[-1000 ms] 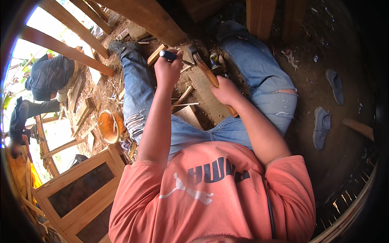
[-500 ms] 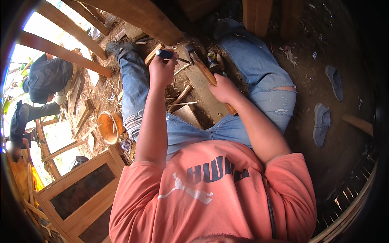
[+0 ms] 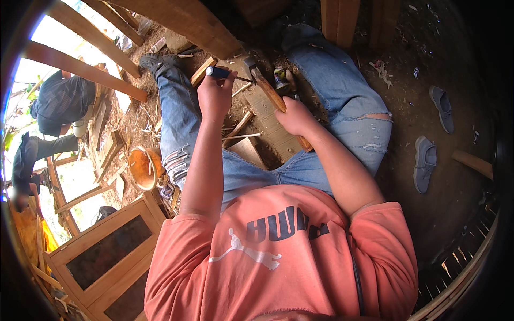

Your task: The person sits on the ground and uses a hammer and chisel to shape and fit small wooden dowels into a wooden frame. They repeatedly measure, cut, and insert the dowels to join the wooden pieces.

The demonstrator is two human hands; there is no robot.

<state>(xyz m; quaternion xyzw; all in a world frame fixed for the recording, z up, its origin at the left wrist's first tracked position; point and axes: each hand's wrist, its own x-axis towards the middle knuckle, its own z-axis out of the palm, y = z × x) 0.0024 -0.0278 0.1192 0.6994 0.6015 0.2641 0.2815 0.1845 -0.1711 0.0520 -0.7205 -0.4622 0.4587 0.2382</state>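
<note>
My left hand (image 3: 214, 99) is closed around a screwdriver with a blue, white-ended handle (image 3: 218, 73). Its thin dark shaft points right, and the tip reaches close to the hammer's head; whether they touch I cannot tell. In my right hand (image 3: 295, 117) is a claw hammer (image 3: 269, 92), gripped by its wooden handle, the metal head up and to the left. Beneath both tools a wide wooden board (image 3: 273, 120) lies between my jeans-clad legs. A narrow wood piece (image 3: 239, 127) and thin sticks lie beside it.
A small can (image 3: 280, 79) stands right of the hammer head. An orange bucket (image 3: 144, 168) and a panelled wooden frame (image 3: 107, 257) are at left. Grey shoes (image 3: 424, 165) lie at right. Wooden posts (image 3: 340, 24) rise ahead. Another person (image 3: 61, 104) bends over at far left.
My left hand and the screwdriver have shifted slightly to the right, and the handle sits a little lower. My right hand and the hammer have hardly moved.
</note>
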